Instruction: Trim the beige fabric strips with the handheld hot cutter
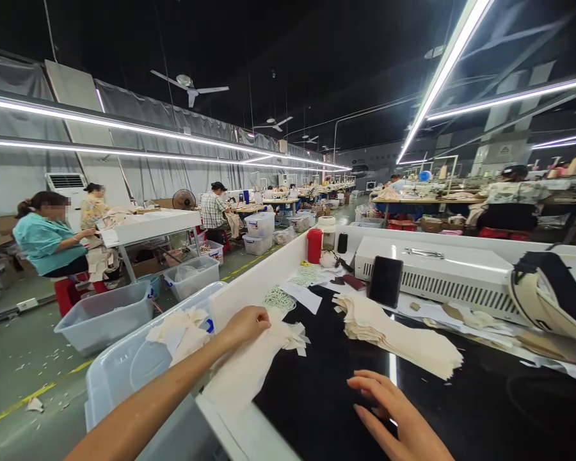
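Note:
My left hand (250, 323) has its fingers curled down on a cream fabric piece (249, 371) at the left end of the black worktop (312, 397). Its fingertips are partly hidden. The cloth there lies in a layered pile with uneven ends, hanging over the worktop's edge. My right hand (393, 413) hovers over the black surface with fingers apart and nothing in it. Beyond it lies a stack of cream cut fabric pieces (398, 333). Pale green cord (279, 298) is coiled behind my left hand, beside a white paper (304, 297).
A clear plastic bin (120, 378) with cream scraps stands at the left. Along the back are a white vented machine (441, 272), a dark tablet (385, 282), a red container (313, 246) and a visor cap (547, 291). A person (50, 237) sits at the far left.

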The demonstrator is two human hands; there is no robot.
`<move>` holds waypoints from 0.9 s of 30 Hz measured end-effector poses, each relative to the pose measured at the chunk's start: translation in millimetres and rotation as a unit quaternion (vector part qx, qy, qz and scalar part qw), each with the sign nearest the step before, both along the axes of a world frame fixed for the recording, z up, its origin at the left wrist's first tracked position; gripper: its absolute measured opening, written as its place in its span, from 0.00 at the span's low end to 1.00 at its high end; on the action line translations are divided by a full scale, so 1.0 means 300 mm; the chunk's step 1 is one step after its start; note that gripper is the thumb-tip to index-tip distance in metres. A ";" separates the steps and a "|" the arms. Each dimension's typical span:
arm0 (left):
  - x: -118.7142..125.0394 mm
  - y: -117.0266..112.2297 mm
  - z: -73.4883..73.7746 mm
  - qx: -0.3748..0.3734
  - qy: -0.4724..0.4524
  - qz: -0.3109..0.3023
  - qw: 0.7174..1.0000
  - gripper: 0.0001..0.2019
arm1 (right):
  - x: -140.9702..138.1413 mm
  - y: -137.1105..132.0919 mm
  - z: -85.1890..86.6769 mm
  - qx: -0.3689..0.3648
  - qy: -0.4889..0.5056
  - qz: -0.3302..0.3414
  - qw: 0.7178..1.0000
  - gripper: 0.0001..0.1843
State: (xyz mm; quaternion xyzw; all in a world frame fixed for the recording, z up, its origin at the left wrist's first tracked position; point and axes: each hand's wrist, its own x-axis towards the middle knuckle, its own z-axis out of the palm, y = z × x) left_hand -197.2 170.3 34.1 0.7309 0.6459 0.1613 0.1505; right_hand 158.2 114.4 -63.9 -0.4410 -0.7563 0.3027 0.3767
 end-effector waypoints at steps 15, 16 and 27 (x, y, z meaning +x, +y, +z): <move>0.293 -0.295 0.108 0.046 -0.174 -0.210 0.961 0.06 | -0.181 -0.134 0.196 -0.288 0.283 0.031 0.914 0.32; 0.306 -0.304 0.107 0.041 -0.179 -0.218 0.959 0.06 | -0.179 -0.144 0.203 -0.300 0.290 0.044 0.908 0.32; 0.352 -0.283 0.046 -0.106 -0.373 -0.204 0.899 0.25 | -0.123 -0.213 0.289 -0.294 0.316 0.092 0.897 0.29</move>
